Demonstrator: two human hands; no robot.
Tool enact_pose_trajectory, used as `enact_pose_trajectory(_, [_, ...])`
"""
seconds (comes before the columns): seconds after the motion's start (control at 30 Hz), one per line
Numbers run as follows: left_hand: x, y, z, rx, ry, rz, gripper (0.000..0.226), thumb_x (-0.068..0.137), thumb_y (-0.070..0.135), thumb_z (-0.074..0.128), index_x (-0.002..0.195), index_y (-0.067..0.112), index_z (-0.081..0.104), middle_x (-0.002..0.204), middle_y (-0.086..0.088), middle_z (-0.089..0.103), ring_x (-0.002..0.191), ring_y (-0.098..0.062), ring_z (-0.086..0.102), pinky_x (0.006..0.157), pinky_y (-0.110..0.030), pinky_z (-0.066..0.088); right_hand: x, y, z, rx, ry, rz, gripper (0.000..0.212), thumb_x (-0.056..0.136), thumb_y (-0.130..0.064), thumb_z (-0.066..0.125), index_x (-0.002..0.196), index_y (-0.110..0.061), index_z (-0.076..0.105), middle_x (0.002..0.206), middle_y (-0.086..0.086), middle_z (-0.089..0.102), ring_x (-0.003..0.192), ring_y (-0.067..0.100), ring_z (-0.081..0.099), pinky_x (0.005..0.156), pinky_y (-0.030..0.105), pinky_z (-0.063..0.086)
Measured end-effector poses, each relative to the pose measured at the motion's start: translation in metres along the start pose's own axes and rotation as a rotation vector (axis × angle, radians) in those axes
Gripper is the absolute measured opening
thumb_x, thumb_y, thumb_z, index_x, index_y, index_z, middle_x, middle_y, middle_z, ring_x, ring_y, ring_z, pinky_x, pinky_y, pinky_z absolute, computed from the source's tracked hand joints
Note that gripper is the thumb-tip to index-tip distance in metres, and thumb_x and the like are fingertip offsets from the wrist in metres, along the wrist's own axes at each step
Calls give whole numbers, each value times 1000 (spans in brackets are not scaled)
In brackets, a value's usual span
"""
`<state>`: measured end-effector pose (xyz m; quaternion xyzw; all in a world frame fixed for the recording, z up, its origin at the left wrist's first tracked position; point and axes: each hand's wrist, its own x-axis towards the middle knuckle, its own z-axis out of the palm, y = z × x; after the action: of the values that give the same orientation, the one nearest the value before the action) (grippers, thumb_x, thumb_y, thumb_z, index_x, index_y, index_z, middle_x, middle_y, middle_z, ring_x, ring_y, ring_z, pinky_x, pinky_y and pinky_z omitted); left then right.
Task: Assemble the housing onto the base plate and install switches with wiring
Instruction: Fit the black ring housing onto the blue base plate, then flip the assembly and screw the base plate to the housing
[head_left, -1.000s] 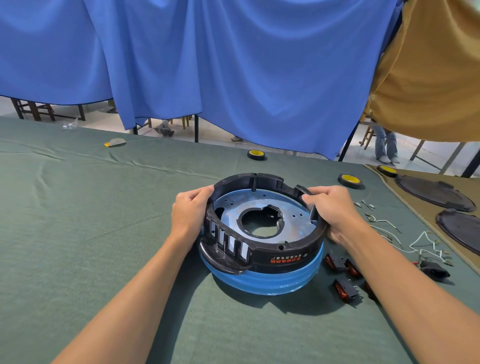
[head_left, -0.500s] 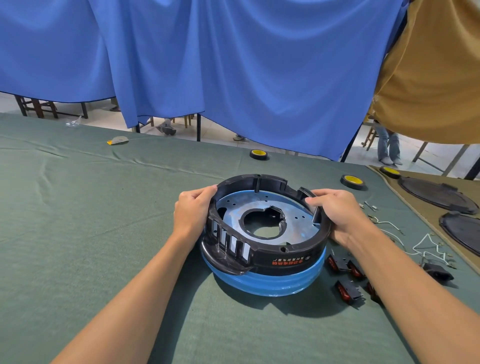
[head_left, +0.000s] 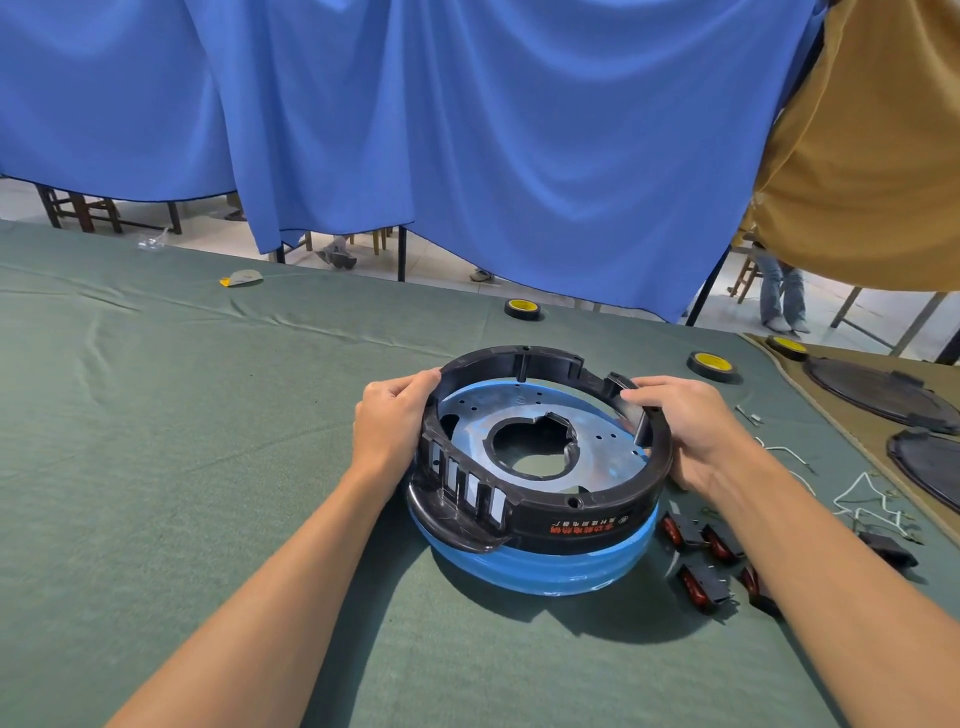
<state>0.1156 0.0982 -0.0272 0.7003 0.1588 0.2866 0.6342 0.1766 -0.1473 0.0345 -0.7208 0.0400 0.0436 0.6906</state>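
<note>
The left hand and right hand are gripping opposite sides of the black housing, fingers curling over its rim. It is sitting atop the blue base plate on the green surface, with switches lying beside it.

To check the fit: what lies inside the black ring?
Inside the black ring lies a shiny metal plate with a big middle hole. The ring's near wall hides its near edge.
</note>
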Motion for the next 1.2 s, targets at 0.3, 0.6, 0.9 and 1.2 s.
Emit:
enact_pose_trajectory(0.3, [-2, 2, -1, -1, 6, 3, 60, 70, 47, 58, 70, -14, 55, 62, -14, 54, 59, -22, 50, 71, -52, 53, 0, 5, 3, -141, -32, 5, 14, 91, 0, 57, 103, -2, 63, 97, 19, 62, 74, 27, 61, 50, 31, 52])
enact_pose_trajectory(0.6, [-2, 1, -1, 23, -9, -28, 56, 72, 49, 58, 61, -5, 54, 59, -13, 57, 60, -25, 54, 79, -54, 52, 1, 6, 0, -159, -56, 13, 11, 93, -2, 55, 102, -2, 60, 104, 23, 61, 83, 33, 60, 82, 56, 54])
enact_pose_trajectory(0.9, [-3, 8, -7, 38, -91, -39, 47, 77, 45, 59, 78, 0, 70, 84, -28, 68, 79, -40, 68, 87, -56, 53, -3, 9, -5, -61, -91, -11, 15, 94, -10, 59, 104, 0, 65, 89, 16, 68, 71, 24, 66, 68, 41, 59])
enact_pose_trajectory(1.2, [-12, 60, -1, 532, -92, 206, 26, 91, 36, 57, 109, 23, 70, 101, 9, 69, 99, -14, 62, 89, -32, 47, 1, 1, -61, -469, 50, -328, 12, 94, -14, 58, 91, -15, 69, 88, 4, 72, 87, 19, 69, 84, 40, 56])
